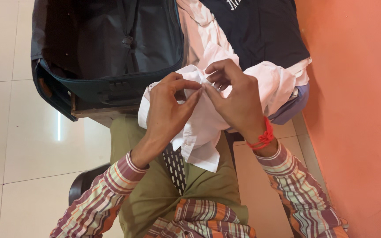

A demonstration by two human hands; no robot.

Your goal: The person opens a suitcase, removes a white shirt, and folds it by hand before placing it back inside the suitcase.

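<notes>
A white shirt lies bunched over my lap and a pile of clothes. My left hand pinches a fold of it between thumb and fingers near the middle. My right hand, with a red thread band on its wrist, grips the same fold from the other side; the fingertips of both hands nearly touch. I sit with olive trousers and striped sleeves showing.
An open dark suitcase stands on the tiled floor ahead to the left. A black garment tops the clothes pile at upper right. An orange wall runs along the right. A dark dotted strip lies on my lap.
</notes>
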